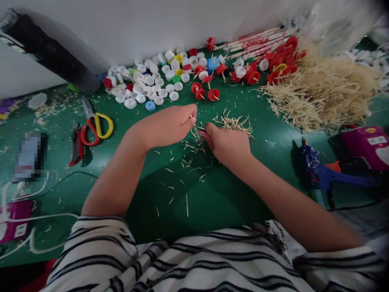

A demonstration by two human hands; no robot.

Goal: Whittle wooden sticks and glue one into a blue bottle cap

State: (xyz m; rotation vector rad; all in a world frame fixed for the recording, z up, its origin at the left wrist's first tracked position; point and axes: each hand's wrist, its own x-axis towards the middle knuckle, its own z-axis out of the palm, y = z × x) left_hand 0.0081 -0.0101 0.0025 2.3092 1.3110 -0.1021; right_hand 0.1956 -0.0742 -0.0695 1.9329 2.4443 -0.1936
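My left hand [170, 125] is closed, its fingertips pinching a thin pale wooden stick, most of which the fingers hide. Just to its right, my right hand [231, 146] is closed on a thin dark tool [201, 129], perhaps a small blade; its kind is too small to make out. The tool's tip meets the stick between the two hands. Pale wood shavings [190, 156] are scattered on the green table [219, 194] below them, and a small heap of shavings [234, 121] lies just behind my right hand.
Several bottle caps [148, 80] and red caps on sticks [213, 95] lie along the back. Thin sticks [258, 42] and a large shavings pile [322, 89] lie right of them. Scissors [94, 121] and red-handled pliers [76, 146] rest left; a blue glue gun [322, 170] stands right.
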